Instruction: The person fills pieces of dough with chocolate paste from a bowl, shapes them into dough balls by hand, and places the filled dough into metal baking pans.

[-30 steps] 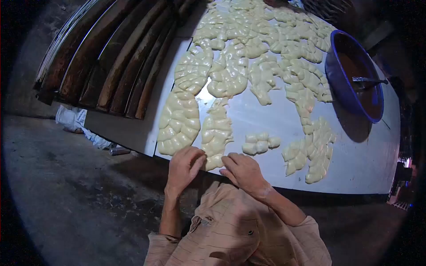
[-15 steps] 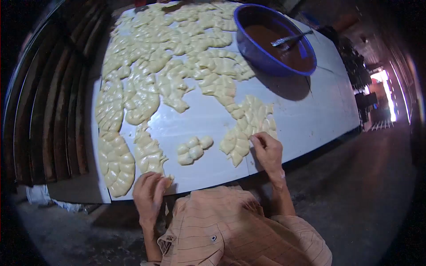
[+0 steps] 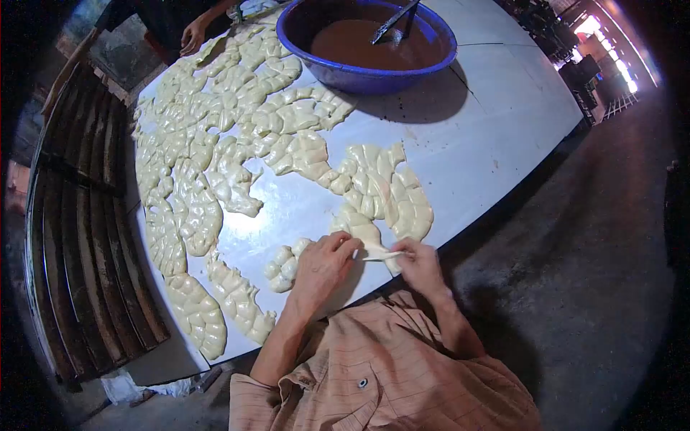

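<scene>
Together, the left hand (image 3: 323, 267) and right hand (image 3: 420, 267) are pinching a pale, doughy strip (image 3: 379, 255) over the bench (image 3: 481, 154).

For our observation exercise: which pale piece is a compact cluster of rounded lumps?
The cluster partly hidden by the left hand; the other pieces spread wider and flatter.

A broad white table (image 3: 503, 108) catches a glare on its top. Left of it, a rack (image 3: 93, 266) holds long dark troughs, with a patchy grey wall (image 3: 129, 47) behind. Dark grey floor (image 3: 568, 251) spreads right. Daylight (image 3: 593, 29) glows pinkish at upper right, near a pale grate (image 3: 619, 106).
</scene>
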`<state>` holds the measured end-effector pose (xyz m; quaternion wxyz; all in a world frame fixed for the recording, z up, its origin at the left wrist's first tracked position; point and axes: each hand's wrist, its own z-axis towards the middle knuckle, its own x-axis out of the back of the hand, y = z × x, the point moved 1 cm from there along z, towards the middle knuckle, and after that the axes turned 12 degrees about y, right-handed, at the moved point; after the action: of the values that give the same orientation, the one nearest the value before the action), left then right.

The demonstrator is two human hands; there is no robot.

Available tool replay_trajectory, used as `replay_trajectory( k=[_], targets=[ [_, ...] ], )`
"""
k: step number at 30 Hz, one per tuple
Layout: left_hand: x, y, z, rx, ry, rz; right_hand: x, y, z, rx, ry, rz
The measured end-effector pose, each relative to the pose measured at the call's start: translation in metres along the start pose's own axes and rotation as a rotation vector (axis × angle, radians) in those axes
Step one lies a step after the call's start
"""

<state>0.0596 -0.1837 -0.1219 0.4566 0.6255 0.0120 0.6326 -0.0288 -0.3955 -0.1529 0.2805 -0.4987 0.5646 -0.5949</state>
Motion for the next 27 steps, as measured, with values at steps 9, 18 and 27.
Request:
replay_trajectory(
  k=[9,18,27],
  targets=[
    [-0.024,-0.003,-0.004,-0.093,0.184,0.027,-0.015,-0.028,0.008,0.322,0.201,-0.56],
    [-0.044,0.015,0.029,-0.289,0.05,0.016,0.012,-0.026,0.002,-0.168,0.118,-0.037],
    [-0.055,0.016,0.033,-0.362,0.021,-0.001,0.016,-0.015,0.002,-0.083,0.01,-0.031]
  ],
)
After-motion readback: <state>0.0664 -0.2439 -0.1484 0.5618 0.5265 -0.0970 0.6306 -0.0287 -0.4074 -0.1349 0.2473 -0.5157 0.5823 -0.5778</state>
